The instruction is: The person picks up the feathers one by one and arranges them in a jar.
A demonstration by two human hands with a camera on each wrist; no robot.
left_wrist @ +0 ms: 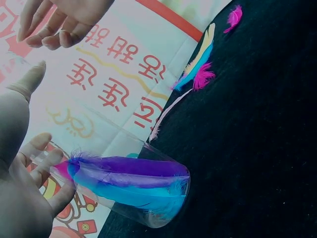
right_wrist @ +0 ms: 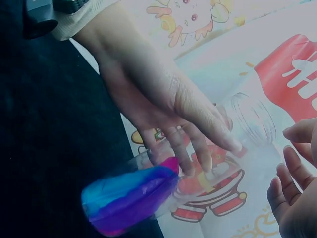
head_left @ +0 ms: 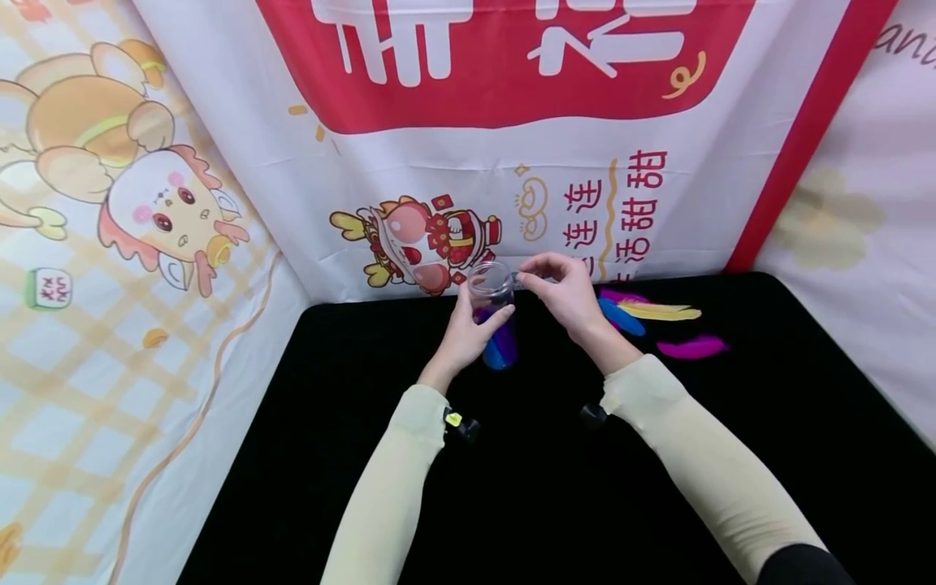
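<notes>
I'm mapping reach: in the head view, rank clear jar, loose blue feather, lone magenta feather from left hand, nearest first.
1. Clear jar, in the left hand
2. Loose blue feather, right of the jar
3. Lone magenta feather, farther right

Beyond the black-topped table hangs a white fabric banner with a red panel; over to the left, yellow-checked white fabric bears a cartoon animal.
</notes>
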